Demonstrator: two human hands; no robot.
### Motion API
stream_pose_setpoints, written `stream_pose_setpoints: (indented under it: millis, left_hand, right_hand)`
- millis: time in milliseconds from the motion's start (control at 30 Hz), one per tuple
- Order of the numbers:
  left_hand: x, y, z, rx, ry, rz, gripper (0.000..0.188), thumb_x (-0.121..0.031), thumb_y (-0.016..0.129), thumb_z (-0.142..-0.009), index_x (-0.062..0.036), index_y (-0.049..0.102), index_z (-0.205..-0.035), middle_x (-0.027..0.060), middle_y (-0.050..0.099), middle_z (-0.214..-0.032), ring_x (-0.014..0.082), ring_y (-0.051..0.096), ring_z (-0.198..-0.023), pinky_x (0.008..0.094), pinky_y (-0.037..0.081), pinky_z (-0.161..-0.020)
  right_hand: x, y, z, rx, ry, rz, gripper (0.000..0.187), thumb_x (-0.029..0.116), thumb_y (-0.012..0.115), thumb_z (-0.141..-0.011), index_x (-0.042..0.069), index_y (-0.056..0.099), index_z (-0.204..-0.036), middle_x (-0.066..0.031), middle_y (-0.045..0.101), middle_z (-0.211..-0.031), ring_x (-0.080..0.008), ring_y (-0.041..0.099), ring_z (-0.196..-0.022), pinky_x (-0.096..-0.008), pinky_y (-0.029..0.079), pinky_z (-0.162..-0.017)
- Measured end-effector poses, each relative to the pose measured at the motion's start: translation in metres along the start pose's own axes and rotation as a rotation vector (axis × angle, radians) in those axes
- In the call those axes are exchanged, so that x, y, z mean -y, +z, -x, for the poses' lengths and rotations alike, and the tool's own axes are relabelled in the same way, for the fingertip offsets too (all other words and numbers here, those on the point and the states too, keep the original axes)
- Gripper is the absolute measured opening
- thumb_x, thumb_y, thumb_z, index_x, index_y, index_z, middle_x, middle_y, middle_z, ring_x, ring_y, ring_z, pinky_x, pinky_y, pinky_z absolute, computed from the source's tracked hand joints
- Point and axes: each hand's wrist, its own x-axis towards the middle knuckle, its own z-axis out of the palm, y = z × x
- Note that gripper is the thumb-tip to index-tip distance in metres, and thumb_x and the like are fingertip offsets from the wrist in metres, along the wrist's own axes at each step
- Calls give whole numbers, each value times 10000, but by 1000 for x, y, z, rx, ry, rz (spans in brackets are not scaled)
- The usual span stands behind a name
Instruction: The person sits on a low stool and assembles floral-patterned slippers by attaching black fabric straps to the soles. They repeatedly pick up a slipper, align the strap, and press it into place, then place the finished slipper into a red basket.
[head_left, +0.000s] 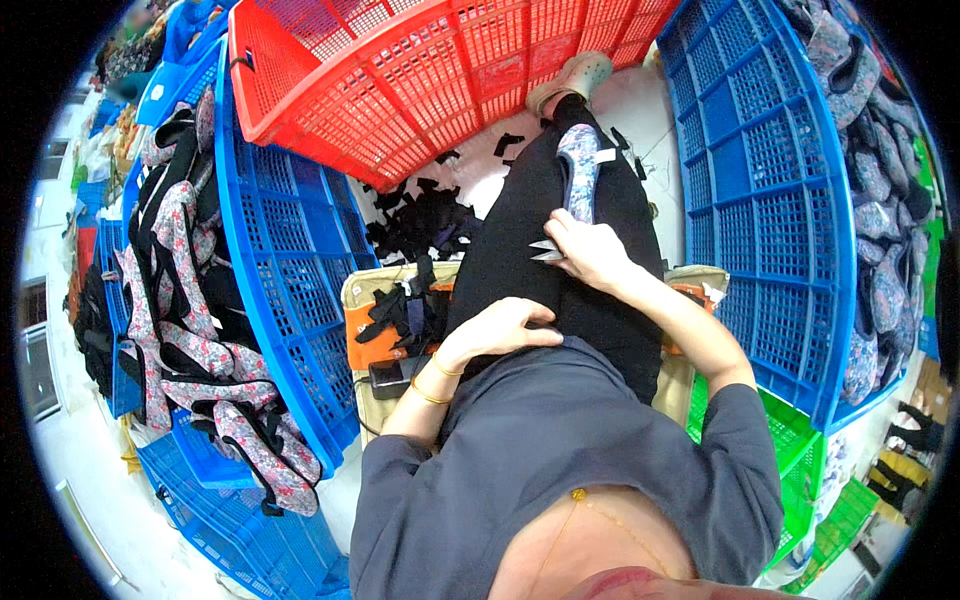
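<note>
My right hand [588, 252] is closed around small metal snips [546, 250], whose pointed blades stick out to the left over my lap. Just beyond its fingers a blue-and-pink floral fabric piece [580, 170], shaped like a slipper, lies along my black-trousered thigh. A small white tag [605, 155] sticks out from its right side. The fingers seem to touch its near end; whether they grip it is unclear. At my waist, my left hand [505, 328] lies loosely bent with thumb and fingers apart and nothing visible between them.
A red crate [470, 80] stands ahead. Blue crates flank me: the left one [290, 240] beside red-floral pieces [185, 270], the right one [755, 190] beside blue-floral pieces [880, 200]. Black scraps [425, 220] litter the floor; more [410, 312] lie beside my left thigh near a dark phone-like object [390, 372].
</note>
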Motion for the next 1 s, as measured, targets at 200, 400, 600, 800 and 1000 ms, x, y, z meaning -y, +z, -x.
stream_pose_setpoints:
  millis: [200, 400, 600, 800, 1000]
  left_hand:
    - [15, -20, -23, -91, -158, 647, 420, -328, 521, -978, 56, 632, -1108, 139, 674, -1038, 202, 655, -948, 329, 518, -885]
    - [-6, 8, -123, 141, 250, 1714, 592, -481, 505, -932, -58, 436, -1340, 126, 454, -1374, 300, 419, -1278, 439, 287, -1124]
    - [-54, -25, -137, -275, 369, 1467, 362, -251, 631, -920, -68, 518, -1211, 28, 621, -1121, 141, 581, -1040, 336, 464, -943]
    - [-40, -38, -114, -469, 425, 1163, 366, -104, 636, -907, -44, 495, -1239, 51, 606, -1186, 163, 585, -1062, 307, 454, -936]
    - [-40, -34, -94, -533, 339, 882, 409, -133, 684, -879, -3, 503, -1221, 98, 616, -1152, 157, 592, -1026, 303, 461, -925]
  right_hand:
    - [-29, -43, 26, -559, 206, -891, 190, 24, 661, -760, 53, 483, -821, -24, 531, -815, -117, 533, -715, -259, 460, -661]
    - [-35, -37, 64, -898, 77, -1955, 203, 118, 612, -758, 128, 412, -791, -2, 455, -786, -108, 497, -838, -268, 435, -778]
    - [-7, -1, 94, -741, 637, -1841, 133, 205, 619, -872, 126, 513, -886, 60, 532, -739, -20, 447, -515, -169, 320, -418]
    - [-10, -32, 74, -701, 511, -1346, 271, 224, 524, -983, 14, 580, -1145, -66, 625, -1047, -122, 591, -940, -256, 487, -802]
    - [4, -69, 48, -863, 417, -1015, 380, 174, 712, -853, -2, 569, -1158, -46, 608, -979, -59, 546, -756, -201, 462, -672]
